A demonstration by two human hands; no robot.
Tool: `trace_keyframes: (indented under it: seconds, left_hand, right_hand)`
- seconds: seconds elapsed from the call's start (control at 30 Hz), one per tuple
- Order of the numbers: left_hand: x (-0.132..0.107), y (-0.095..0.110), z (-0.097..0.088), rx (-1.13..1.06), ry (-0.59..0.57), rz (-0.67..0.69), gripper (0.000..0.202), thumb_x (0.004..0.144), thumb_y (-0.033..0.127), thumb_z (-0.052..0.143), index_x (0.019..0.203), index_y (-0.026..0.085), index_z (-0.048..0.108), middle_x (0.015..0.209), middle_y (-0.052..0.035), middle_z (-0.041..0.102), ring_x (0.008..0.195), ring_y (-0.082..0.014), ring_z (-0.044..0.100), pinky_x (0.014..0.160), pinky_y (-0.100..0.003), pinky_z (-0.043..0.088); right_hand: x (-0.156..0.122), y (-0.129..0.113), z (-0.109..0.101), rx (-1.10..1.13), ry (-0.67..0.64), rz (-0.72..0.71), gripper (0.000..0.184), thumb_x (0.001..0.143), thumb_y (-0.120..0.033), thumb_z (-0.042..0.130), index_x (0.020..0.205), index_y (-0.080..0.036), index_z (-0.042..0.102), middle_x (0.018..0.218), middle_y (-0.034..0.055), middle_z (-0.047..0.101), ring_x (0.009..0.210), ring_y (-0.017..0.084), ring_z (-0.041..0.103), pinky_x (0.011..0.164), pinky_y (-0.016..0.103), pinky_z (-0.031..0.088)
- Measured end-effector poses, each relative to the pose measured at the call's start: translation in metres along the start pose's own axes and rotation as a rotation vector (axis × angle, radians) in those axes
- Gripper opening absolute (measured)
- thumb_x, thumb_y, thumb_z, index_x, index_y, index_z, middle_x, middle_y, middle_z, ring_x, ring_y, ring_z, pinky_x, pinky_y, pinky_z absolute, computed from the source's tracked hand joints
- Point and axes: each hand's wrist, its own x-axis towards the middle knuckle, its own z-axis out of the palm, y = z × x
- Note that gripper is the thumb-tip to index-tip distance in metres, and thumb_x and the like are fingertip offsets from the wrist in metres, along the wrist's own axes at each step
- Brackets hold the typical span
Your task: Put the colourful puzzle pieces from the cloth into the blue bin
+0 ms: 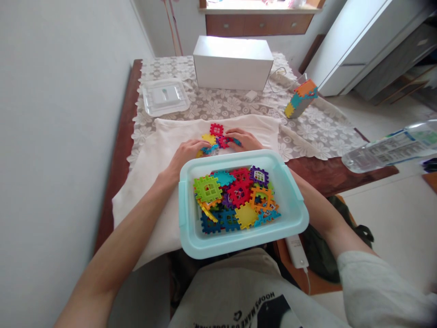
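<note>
Beyond the light-blue tub [186, 248], both of my hands are at a small group of plastic interlocking building pieces on the white cloth. My left hand [187, 152] has its fingers closed at a blue interlocking piece [210, 149], beside a yellow piece [209, 138]. From the right, my right hand [245, 138] curls its fingers over a red interlocking piece [224, 142] with purple and blue bits around it. A red window piece [216, 129] lies just behind them. The tub is full of colourful pieces, such as a green window piece [208, 189], and partly hides my wrists.
A white box [234, 68] stands at the back of the lace-covered table, with a clear plastic lid [165, 96] to its left. An assembled block shape [301, 99] stands at right. A clear bottle [392, 146] juts in from the right edge. A wall borders the left.
</note>
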Motion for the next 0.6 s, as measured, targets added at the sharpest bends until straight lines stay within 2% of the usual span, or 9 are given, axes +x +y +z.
trace_keyframes:
  seconds: [0.07,0.13,0.2,0.27,0.4,0.53,0.6]
  left_hand:
    - [-0.001,0.003,-0.002,0.074,0.027,-0.05,0.033,0.099,0.029,0.069,0.128,0.022,0.083,0.139,-0.0143,0.082,0.134,-0.037,0.074,0.123,-0.057,0.05]
    - [-0.002,0.005,-0.004,0.138,0.036,-0.096,0.037,0.1,0.03,0.069,0.133,0.021,0.081,0.144,-0.0152,0.08,0.138,-0.039,0.071,0.124,-0.06,0.047]
    - [-0.003,0.007,-0.005,0.162,0.007,-0.121,0.042,0.098,0.03,0.072,0.139,0.021,0.078,0.151,-0.0152,0.076,0.142,-0.04,0.068,0.122,-0.059,0.048]
    - [-0.003,0.008,-0.007,0.169,-0.027,-0.125,0.047,0.096,0.029,0.074,0.142,0.022,0.077,0.154,-0.0147,0.074,0.143,-0.0401,0.067,0.121,-0.058,0.05]
    - [-0.003,0.009,-0.007,0.147,-0.042,-0.117,0.044,0.098,0.031,0.071,0.141,0.02,0.078,0.15,-0.0161,0.076,0.141,-0.039,0.069,0.121,-0.056,0.051]
    - [-0.002,0.004,-0.005,0.083,-0.016,-0.085,0.038,0.098,0.034,0.071,0.132,0.021,0.082,0.139,-0.0152,0.081,0.133,-0.0367,0.073,0.12,-0.054,0.054]
    - [-0.002,0.002,-0.004,0.057,-0.001,-0.076,0.036,0.098,0.035,0.069,0.128,0.021,0.084,0.133,-0.0148,0.083,0.128,-0.0362,0.075,0.117,-0.053,0.056]
  right_hand:
    - [0.0,0.01,0.0,-0.217,-0.002,-0.024,0.056,0.092,-0.062,0.068,0.135,-0.027,0.08,0.156,0.0132,0.07,0.146,0.033,0.061,0.135,0.055,0.039]
    - [-0.001,0.016,0.0,-0.445,-0.007,-0.039,0.065,0.095,-0.061,0.064,0.151,-0.027,0.072,0.163,0.0119,0.065,0.151,0.036,0.056,0.134,0.059,0.039]
    - [-0.001,0.018,0.0,-0.592,-0.007,-0.033,0.07,0.093,-0.06,0.068,0.156,-0.028,0.069,0.165,0.0109,0.063,0.152,0.04,0.054,0.132,0.064,0.04]
    - [-0.002,0.018,-0.001,-0.654,-0.026,-0.042,0.067,0.094,-0.056,0.068,0.153,-0.025,0.071,0.16,0.012,0.067,0.146,0.04,0.057,0.13,0.063,0.044]
    - [-0.001,0.019,-0.003,-0.587,-0.04,-0.073,0.054,0.097,-0.045,0.068,0.144,-0.022,0.076,0.147,0.0141,0.074,0.14,0.035,0.063,0.128,0.053,0.047]
    - [0.001,0.023,-0.003,-0.395,0.061,-0.077,0.048,0.091,-0.042,0.079,0.134,-0.022,0.079,0.143,0.0144,0.076,0.135,0.033,0.064,0.127,0.051,0.046]
    - [0.003,0.024,-0.003,-0.251,0.129,-0.063,0.05,0.088,-0.046,0.084,0.131,-0.021,0.078,0.138,0.0134,0.078,0.124,0.031,0.068,0.119,0.05,0.051]
